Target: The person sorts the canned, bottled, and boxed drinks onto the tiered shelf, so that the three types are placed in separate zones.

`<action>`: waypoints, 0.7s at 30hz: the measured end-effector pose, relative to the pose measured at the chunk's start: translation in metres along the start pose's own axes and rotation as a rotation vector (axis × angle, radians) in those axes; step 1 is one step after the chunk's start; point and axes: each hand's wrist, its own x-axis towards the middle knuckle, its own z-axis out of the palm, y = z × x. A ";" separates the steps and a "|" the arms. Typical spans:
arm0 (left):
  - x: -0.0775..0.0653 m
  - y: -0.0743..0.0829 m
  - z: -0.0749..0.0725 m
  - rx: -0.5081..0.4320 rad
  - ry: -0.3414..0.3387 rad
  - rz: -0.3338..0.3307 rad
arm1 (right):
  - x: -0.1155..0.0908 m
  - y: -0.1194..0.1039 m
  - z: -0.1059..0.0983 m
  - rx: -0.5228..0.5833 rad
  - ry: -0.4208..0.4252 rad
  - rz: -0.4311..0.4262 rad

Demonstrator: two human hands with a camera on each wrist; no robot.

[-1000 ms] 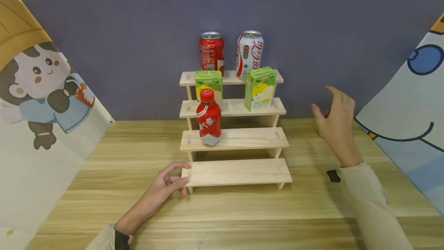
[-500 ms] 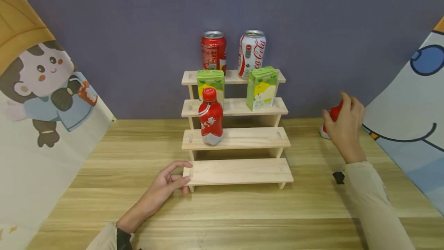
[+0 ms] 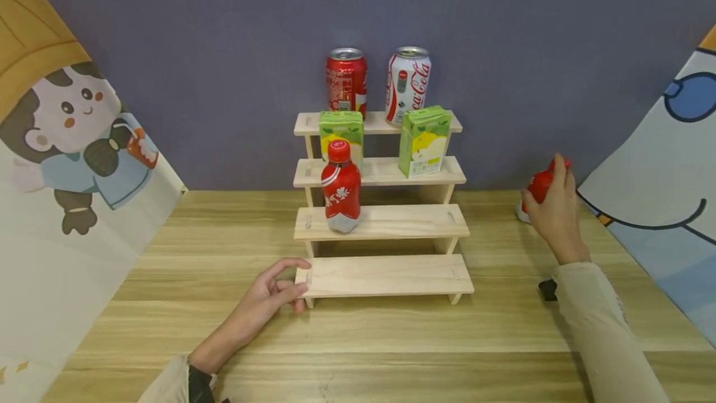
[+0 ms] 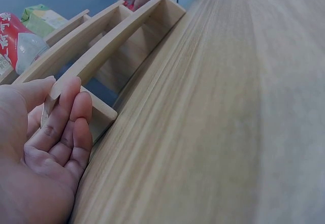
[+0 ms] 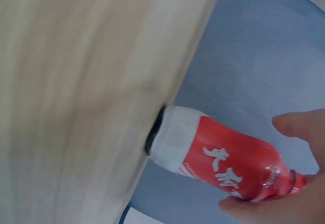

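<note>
My left hand (image 3: 274, 291) grips the left end of the lowest step of a pale wooden tiered shelf (image 3: 386, 275). In the left wrist view its fingers (image 4: 63, 122) curl at the plank's end. On the far right, my right hand (image 3: 555, 210) is spread around a red bottle (image 3: 539, 186) with a whitish base. The right wrist view shows one digit at this bottle's side (image 5: 228, 158) and another with a gap to it. A similar red bottle (image 3: 341, 194) stands on the second step up, at its left.
Two green juice boxes, left (image 3: 342, 126) and right (image 3: 425, 142), stand on the third step. A red can (image 3: 347, 83) and a white cola can (image 3: 409, 86) occupy the top. Grey panel (image 3: 235, 79) behind; cartoon panels flank the wooden table (image 3: 224, 254).
My right hand has moved a little right and come down around the far-right bottle, more of which now shows. My left hand stays on the shelf end. The head view has shifted slightly.
</note>
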 end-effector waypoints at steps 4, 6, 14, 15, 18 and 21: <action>0.000 0.000 0.000 -0.006 -0.004 0.003 | 0.000 0.006 0.003 0.036 0.055 0.003; 0.000 0.000 -0.001 -0.012 -0.005 0.004 | -0.001 0.009 0.004 0.038 0.080 0.014; 0.001 0.001 -0.001 -0.019 -0.017 0.027 | 0.002 0.014 0.004 0.057 0.106 0.026; 0.001 0.001 -0.001 -0.017 -0.016 0.027 | 0.002 0.014 0.003 0.061 0.113 0.022; 0.001 0.000 -0.001 -0.014 -0.013 0.029 | 0.002 0.014 0.002 0.057 0.133 0.008; 0.001 0.000 -0.001 -0.016 -0.015 0.031 | 0.001 0.014 0.000 0.046 0.129 0.010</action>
